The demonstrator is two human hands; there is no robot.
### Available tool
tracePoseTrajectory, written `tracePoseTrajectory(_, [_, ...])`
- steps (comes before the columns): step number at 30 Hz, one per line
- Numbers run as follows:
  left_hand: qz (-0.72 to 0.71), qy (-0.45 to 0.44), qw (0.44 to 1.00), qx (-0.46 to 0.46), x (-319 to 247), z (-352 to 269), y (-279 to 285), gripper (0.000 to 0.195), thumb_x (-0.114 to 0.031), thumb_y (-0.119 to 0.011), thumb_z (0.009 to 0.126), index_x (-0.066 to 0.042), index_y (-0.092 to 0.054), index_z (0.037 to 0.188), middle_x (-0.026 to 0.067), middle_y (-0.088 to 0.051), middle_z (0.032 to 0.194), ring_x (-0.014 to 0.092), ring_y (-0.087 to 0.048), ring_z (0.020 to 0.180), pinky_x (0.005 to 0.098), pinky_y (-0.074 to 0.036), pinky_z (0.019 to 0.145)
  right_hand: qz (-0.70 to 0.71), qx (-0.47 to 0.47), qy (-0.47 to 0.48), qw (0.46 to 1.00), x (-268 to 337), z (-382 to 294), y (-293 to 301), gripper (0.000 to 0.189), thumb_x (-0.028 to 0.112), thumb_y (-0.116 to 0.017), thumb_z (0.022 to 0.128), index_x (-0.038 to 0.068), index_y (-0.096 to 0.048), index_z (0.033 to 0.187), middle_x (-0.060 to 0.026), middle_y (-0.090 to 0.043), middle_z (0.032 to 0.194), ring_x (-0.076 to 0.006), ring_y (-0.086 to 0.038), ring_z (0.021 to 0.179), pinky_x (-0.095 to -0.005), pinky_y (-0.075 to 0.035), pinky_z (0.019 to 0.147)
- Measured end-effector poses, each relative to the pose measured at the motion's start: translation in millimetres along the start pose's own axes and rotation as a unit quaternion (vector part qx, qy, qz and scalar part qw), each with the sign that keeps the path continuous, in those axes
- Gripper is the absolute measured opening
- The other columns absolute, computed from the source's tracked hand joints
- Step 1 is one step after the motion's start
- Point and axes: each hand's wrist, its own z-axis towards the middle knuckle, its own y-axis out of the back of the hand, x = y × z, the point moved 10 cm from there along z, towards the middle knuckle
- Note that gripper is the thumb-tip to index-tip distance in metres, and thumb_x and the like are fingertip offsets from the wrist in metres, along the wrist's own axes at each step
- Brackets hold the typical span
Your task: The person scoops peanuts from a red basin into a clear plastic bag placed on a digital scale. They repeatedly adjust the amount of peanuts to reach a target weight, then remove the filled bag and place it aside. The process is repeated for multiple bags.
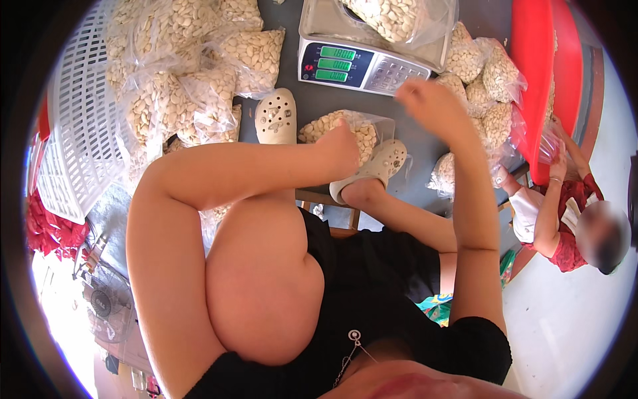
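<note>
My left hand (341, 149) is bent inward over a clear plastic bag of flat, pale beans or seeds (316, 127) between my feet; its fingers are mostly hidden, so its hold cannot be told. Blurred, my right hand (426, 102) is raised near the lower right corner of a digital scale (339, 64), fingers bent, with no held thing discernible. Another filled bag (391, 22) lies on the scale's metal pan. The scale's green displays are lit.
Filled bags (174, 95) are heaped at left beside a white plastic basket (79, 124). Smaller bags (498, 70) lie right of the scale, against a red basin (533, 75). A co-worker (548, 224) sits at far right, hands on clear plastic. My feet wear beige clogs (275, 114).
</note>
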Motion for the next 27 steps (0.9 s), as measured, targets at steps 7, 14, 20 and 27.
tracePoseTrajectory(7, [-0.082,0.272,0.817,-0.501,134,-85,198,0.081,-0.034,-0.08,0.075,-0.013,-0.042,0.143,0.0147,-0.061,0.117,0.028,-0.064,0.102,0.0438,-0.056,0.081,-0.115,-0.47,-0.007,0.875,-48,26,163,0.073,0.051,-0.076,0.081,-0.002,-0.056,0.127,-0.0183,-0.069,0.105,-0.0288,-0.067,0.085,-0.0357,-0.052,0.078])
tracePoseTrajectory(14, [-0.278,0.202,0.819,-0.459,265,1,182,0.087,-0.02,-0.078,0.076,-0.014,-0.033,0.151,0.0227,-0.06,0.127,0.031,-0.066,0.106,0.0403,-0.056,0.086,0.078,-0.238,-0.028,0.968,-28,121,88,0.035,0.025,-0.068,0.085,0.008,-0.068,0.115,-0.0107,-0.072,0.093,-0.0249,-0.069,0.083,-0.0382,-0.054,0.072])
tracePoseTrajectory(20, [-0.31,0.234,0.767,-0.51,300,-26,187,0.017,-0.006,-0.063,0.083,-0.004,-0.072,0.097,0.0133,-0.072,0.079,0.023,-0.07,0.061,0.0334,-0.058,0.061,0.085,-0.416,0.151,0.893,41,73,123,0.018,0.014,-0.064,0.089,0.012,-0.072,0.105,-0.0073,-0.071,0.092,-0.0203,-0.066,0.076,-0.0312,-0.051,0.067])
tracePoseTrajectory(27, [-0.558,0.238,0.379,-0.699,390,-158,196,0.023,-0.015,-0.065,0.093,0.006,-0.068,0.102,0.0153,-0.072,0.083,0.023,-0.072,0.068,0.0312,-0.058,0.06,0.305,-0.31,0.185,0.881,44,55,126,0.016,0.01,-0.064,0.093,0.006,-0.07,0.107,-0.0014,-0.068,0.088,-0.0064,-0.056,0.072,-0.0221,-0.045,0.065])
